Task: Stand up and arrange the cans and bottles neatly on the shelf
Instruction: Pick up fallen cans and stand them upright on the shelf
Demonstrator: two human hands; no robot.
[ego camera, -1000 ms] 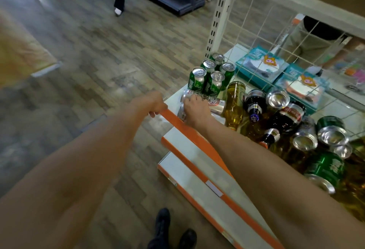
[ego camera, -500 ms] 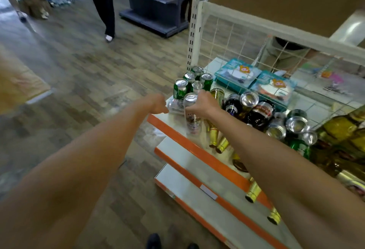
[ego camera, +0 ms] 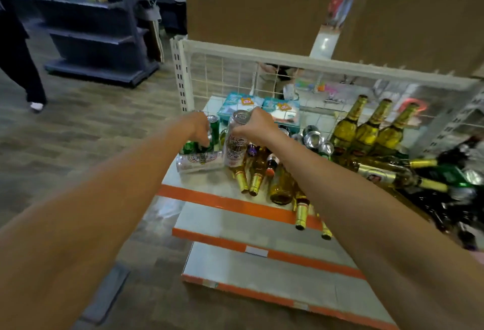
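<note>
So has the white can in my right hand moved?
Yes, the white can went from lying on the shelf to upright in the right hand.

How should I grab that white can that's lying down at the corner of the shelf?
Take the lying white can round the middle of its body, coming from above. It lies on its side, ends pointing left and right, and green cans stand close behind it.

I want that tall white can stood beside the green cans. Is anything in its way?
Yes. A second white can lies on its side right in front of the green cans, beside the tall can the right hand holds.
</note>
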